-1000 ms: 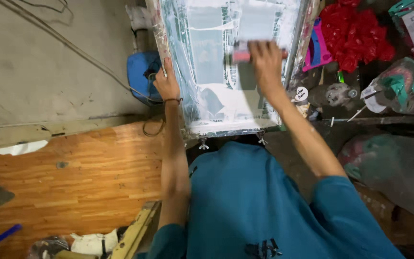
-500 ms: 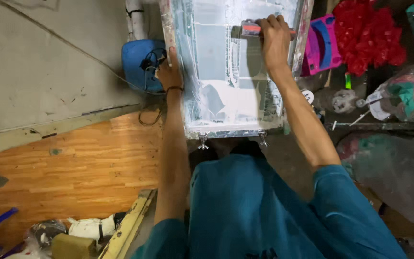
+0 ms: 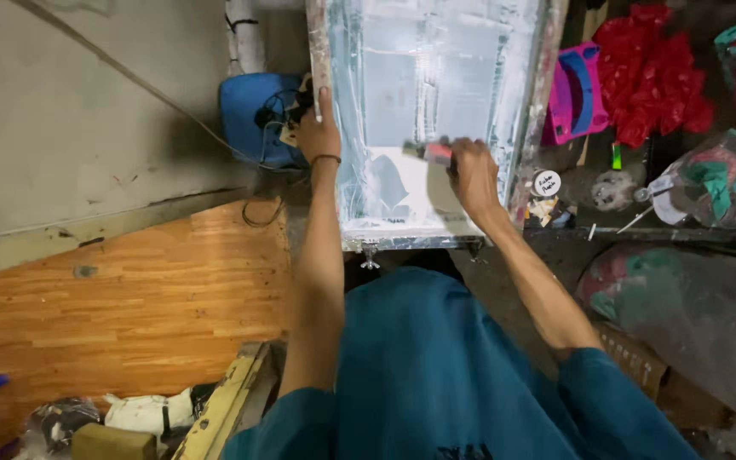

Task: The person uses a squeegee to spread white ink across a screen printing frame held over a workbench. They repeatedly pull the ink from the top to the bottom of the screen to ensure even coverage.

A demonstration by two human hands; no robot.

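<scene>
The person's teal-clad torso [image 3: 453, 375] fills the lower centre of the head view, and both bare forearms extend away from it toward a screen frame [image 3: 432, 119] that lies flat ahead. The right hand [image 3: 473, 175] is over the near part of the frame, right of its centre line, with the wrist bent and the knuckles facing up. Its fingers are closed around a squeegee [image 3: 430, 153]; the red-pink handle end projects from the thumb side of the fist, to the left, and the blade rests on the mesh. The squeegee sits directly under and beside the grip, just beyond a white zone with a dark printed figure [image 3: 388, 183] near the frame's front rail. The left arm is nearly straight. The left hand [image 3: 319, 132] clamps the frame's left rail, palm down, fingers wrapped over the edge and the forefinger laid along the rail; a dark band circles the wrist. Just left of this hand stands a blue container [image 3: 253, 111] with tangled cables on top. Right of the frame lie a pink-and-blue tray [image 3: 578, 94], a heap of red material [image 3: 653, 77] and a small white lid [image 3: 545, 183]. A wooden floor [image 3: 129, 298] lies at lower left.
</scene>
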